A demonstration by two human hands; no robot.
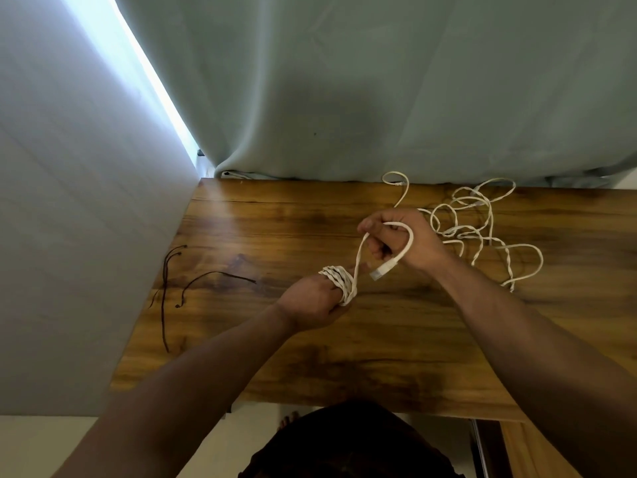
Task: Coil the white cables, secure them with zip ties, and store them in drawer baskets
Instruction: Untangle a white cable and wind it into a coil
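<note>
Hidden, cropped and unclear parts

Left hand (pixel 306 300) at centre with finger ends buried under the coil (pixel 339 281). Part of the loose tangle (pixel 482 232) at right lost behind the right hand (pixel 403 236), itself pinching the white cable (pixel 360 257). Plug (pixel 381 270) too blurred for detail. Thin dark strands (pixel 165 288) at left too fine to identify. Table (pixel 275 339) cropped at the right edge, far rim partly under the curtain (pixel 379 98). Both forearms (pixel 206 374) cut by the lower and right frame edges.

a glossy wooden table (pixel 275 357) spans mid-frame; loose white cables (pixel 482 232) sprawl at its upper right, and thin dark zip ties (pixel 224 273) lie near its left edge.
</note>
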